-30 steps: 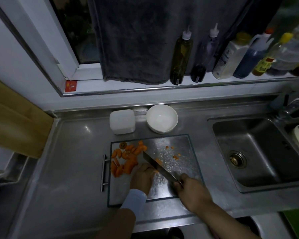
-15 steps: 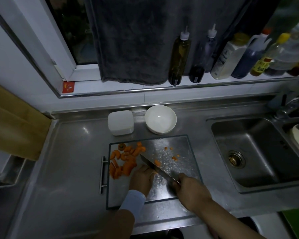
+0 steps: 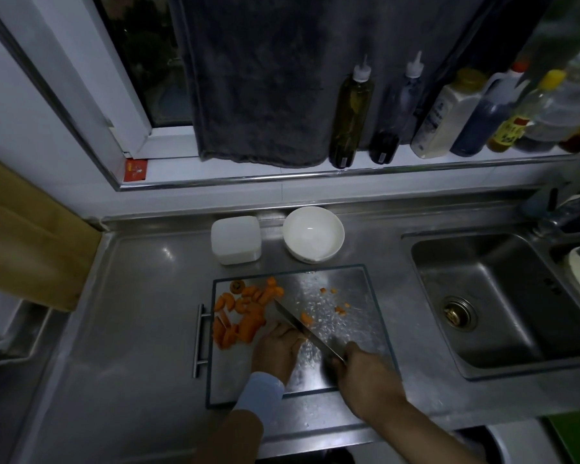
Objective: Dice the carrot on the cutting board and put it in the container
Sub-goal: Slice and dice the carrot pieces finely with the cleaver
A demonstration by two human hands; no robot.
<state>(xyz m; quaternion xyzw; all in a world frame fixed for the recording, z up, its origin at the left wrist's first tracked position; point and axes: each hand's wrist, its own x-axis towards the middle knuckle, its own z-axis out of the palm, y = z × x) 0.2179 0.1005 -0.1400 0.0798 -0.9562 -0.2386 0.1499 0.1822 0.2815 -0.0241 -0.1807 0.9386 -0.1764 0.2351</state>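
Orange carrot pieces point(image 3: 245, 313) on a glass cutting board point(image 3: 355, 289), knife point(image 3: 307, 329) mid-board, dicing under way.

The carrot lies heaped at the board's left half, with about five small bits point(image 3: 339, 304) scattered to the right of the blade; the heap is too jumbled to count. Firm, light and probably wet, so likely to skid on glass: best pinned from above with curled fingertips, well back from the edge. The left hand point(image 3: 277, 351) is curled down on the board just beside the blade; what it presses on is hidden. The right hand point(image 3: 365, 380) is wrapped tight round the knife handle. One knife, one board. Behind the board stand one white lidded container point(image 3: 235, 240) and one white bowl point(image 3: 313, 234), neither with carrot in it.
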